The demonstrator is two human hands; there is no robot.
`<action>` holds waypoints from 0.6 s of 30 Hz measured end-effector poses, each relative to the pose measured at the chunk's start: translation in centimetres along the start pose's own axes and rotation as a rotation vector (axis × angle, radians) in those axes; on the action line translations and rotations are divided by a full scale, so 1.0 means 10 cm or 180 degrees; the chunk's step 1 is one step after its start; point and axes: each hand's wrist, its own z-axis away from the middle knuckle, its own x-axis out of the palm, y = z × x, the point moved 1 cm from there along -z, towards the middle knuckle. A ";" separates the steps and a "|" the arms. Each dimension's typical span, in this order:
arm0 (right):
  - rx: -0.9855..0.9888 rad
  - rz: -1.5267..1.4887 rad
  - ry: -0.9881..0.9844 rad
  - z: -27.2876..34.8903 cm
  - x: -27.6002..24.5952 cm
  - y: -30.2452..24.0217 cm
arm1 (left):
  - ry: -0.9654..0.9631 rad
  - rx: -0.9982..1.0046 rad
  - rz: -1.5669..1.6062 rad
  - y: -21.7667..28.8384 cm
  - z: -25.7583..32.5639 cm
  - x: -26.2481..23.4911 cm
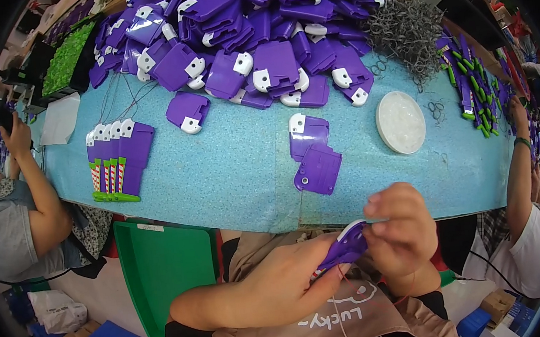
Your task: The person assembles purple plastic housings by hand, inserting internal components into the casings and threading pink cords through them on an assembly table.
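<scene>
In front of my body, my left hand [280, 273] is closed around a purple plastic case part [348, 242] with a white edge. A thin reddish cord shows below the part. My right hand [403, 230] is at the part's right end, its fingers curled in a pinch and slightly blurred. Whatever sits between those fingertips is too small to make out. Just beyond my hands, two more purple case parts lie overlapping on the blue tabletop: a white-cornered one [309, 135] and an all-purple one [319, 169].
A heap of purple-and-white case parts [250, 30] covers the far side, beside tangled dark cords [407, 35]. A white bowl [401, 123] stands right; several striped, green-ended pieces [116, 160] lie left. A green tray [163, 276] sits below the table edge. Co-workers sit on both sides.
</scene>
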 end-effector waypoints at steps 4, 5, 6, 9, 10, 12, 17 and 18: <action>0.2239 -0.2157 -0.0366 -0.01 -0.09 -0.11 | -0.0078 -0.0113 0.0248 0.00 0.01 -0.03; 0.2236 -0.2160 -0.0359 -0.05 -0.11 -0.09 | -0.0275 -0.0128 0.0403 0.01 0.01 -0.07; 0.1957 -0.2170 -0.0608 -0.11 -0.14 -0.07 | -0.0475 -0.0136 0.0555 0.03 0.02 -0.09; 0.1216 -0.1247 -0.0888 -0.28 -0.21 0.14 | -0.0527 0.0170 0.1111 0.05 0.05 -0.09; 0.1209 0.0475 -0.0377 -0.36 -0.22 0.31 | -0.0520 0.0169 0.1087 0.03 0.09 -0.08; 0.1202 0.0678 0.0507 -0.47 -0.22 0.25 | -0.0285 -0.0265 0.1272 -0.06 0.14 -0.07; 0.0174 0.0251 -0.0563 -0.26 0.07 -0.16 | 0.0541 -0.0282 0.0988 -0.19 0.14 -0.01; 0.0192 0.0365 -0.0464 -0.22 0.13 -0.16 | 0.0523 -0.0294 0.0989 -0.17 0.10 0.00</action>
